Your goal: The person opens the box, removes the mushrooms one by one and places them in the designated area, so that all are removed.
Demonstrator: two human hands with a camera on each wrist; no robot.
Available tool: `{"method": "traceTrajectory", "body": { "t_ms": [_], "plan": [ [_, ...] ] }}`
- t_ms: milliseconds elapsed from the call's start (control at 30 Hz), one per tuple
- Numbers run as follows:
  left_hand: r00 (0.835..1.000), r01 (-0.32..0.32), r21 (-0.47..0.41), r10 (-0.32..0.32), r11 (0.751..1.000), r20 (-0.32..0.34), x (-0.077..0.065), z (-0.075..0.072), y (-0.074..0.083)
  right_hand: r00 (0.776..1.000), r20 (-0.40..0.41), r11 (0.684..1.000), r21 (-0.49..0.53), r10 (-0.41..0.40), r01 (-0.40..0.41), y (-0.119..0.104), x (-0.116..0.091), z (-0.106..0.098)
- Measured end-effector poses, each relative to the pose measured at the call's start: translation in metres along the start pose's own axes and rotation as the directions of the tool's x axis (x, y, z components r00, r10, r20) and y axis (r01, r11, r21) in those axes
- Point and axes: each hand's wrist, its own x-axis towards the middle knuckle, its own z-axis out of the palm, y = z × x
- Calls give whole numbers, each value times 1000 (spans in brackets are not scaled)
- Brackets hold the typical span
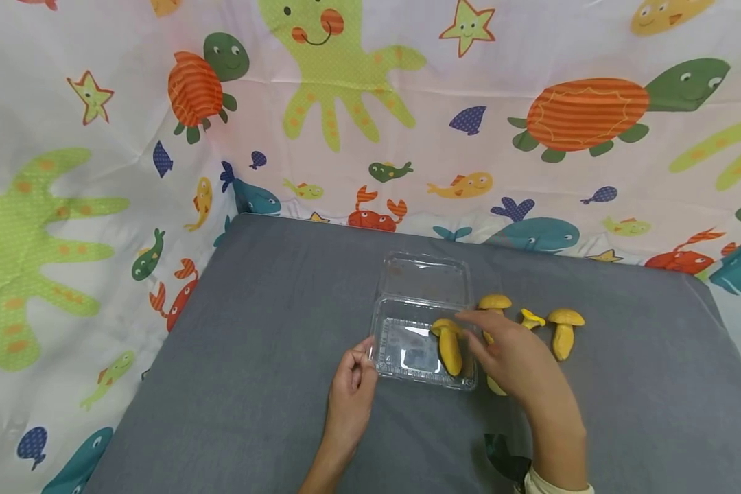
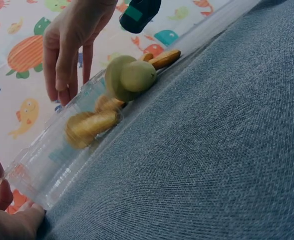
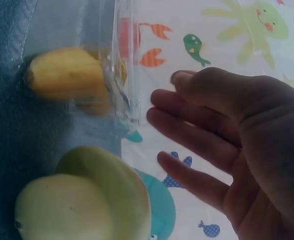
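A clear plastic clamshell box (image 1: 395,374) lies open on the table, its lid (image 1: 426,278) folded back. One yellow toy mushroom (image 1: 451,350) lies inside along the right wall, seen through the plastic in the right wrist view. My left hand (image 1: 353,384) pinches the box's left edge between thumb and fingers. Over the right wall hovers my right hand (image 1: 519,353), fingers loosely extended and holding nothing in the right wrist view (image 3: 212,125). Just outside that wall sits a pale greenish mushroom (image 3: 71,205), mostly hidden under the right hand in the head view.
Right of the box stand a tan-capped mushroom (image 1: 495,302), partly covered by my hand, a small yellow chanterelle-like one (image 1: 532,319) and another tan-capped one (image 1: 565,333). Grey cloth covers the table (image 1: 253,343). A sea-animal curtain (image 1: 346,165) hangs along its back and left sides.
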Motion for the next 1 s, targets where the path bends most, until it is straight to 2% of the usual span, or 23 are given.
{"method": "traceTrajectory", "body": {
  "t_ms": [167,333,700,1000],
  "plan": [
    [1000,12,-7,-12,1000,6,0,-1,-2,999,47,1000,-1,19,-19,-1,6,7],
    [1000,4,-3,-4,1000,6,1,-1,-2,999,42,1000,-5,-2,2,-5,10,11],
    [998,-53,-8,53,999,30,1,-3,-3,999,43,998,-54,27,-25,-11,16,19],
    [998,-40,-27,41,999,43,2,-4,-2,997,62,997,-66,45,-41,-13,22,23]
  ]
}}
